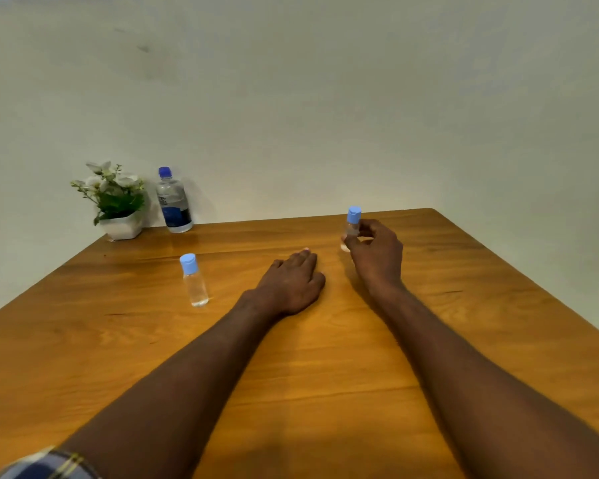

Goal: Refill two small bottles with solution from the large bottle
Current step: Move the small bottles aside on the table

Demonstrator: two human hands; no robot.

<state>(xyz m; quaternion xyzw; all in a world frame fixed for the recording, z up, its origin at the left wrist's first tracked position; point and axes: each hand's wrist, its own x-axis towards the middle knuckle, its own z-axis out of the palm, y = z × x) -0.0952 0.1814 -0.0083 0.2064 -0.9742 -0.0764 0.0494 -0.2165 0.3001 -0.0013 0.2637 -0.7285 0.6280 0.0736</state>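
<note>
One small bottle [352,229] pinched upright in my right hand [377,250]; left hand [293,283] lay flat, fingers straight, on table [325,375]. Best steadied low before uncapping.

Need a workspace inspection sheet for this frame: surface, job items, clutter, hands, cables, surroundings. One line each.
Surface: wooden table, grain and a seam line visible, both forearms lying over it.
Job's things: large bottle with a dark blue cap, upright at the far left by the wall; left small bottle upright, light blue cap on, standing free; right small bottle, cap on, held.
Clutter: potted flowers in a white pot beside the large bottle.
Hands: left hand flat on the table, palm down; right hand has its grip round the right small bottle.
Cables: a dark thin curved thing at the far left edge, cannot tell what.
Surroundings: plain pale wall; checked sleeve at the bottom left.
</note>
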